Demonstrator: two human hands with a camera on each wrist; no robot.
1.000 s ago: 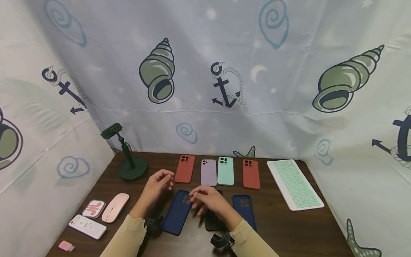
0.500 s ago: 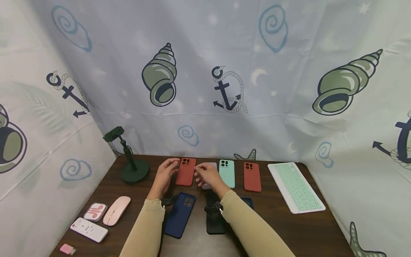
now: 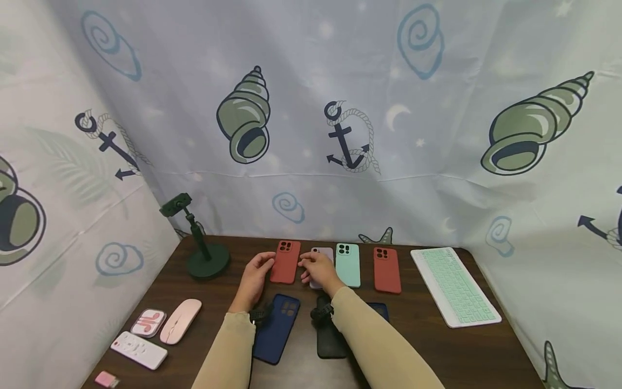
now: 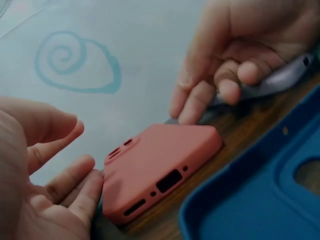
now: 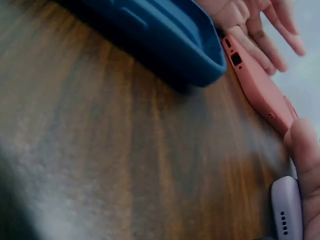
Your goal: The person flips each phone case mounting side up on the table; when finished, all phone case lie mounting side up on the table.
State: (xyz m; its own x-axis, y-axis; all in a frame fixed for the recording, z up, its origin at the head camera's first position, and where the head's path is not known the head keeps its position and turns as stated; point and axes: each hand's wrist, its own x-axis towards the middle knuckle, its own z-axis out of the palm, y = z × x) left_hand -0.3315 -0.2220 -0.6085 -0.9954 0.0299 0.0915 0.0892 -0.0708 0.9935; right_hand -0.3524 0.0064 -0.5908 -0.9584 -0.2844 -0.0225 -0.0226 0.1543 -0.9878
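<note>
A red phone case (image 3: 285, 262) lies on the table between the two hands, camera cutouts at the far end. Along its left edge, the left hand (image 3: 256, 274) touches it with its fingertips; in the left wrist view the thumb stands apart from the case. The right hand (image 3: 320, 269) hovers over a lilac phone case (image 3: 329, 254), partly covering it, its fingertips at the red case's right side. Nearer the person lie a dark blue phone case (image 3: 277, 329) and a black one (image 3: 331, 340), partly under the right forearm.
To the right are a mint phone case (image 3: 347, 265), another red phone case (image 3: 386, 270) and a white keyboard (image 3: 455, 286) with mint keys. A second blue case (image 3: 379, 309) is partly hidden by the right sleeve. At left stand a green stand (image 3: 208, 262), a mouse (image 3: 181, 321) and a remote (image 3: 139, 350).
Both hands have moved forward from the blue and black cases to either side of the red case. The left fingers have come to its left edge.
</note>
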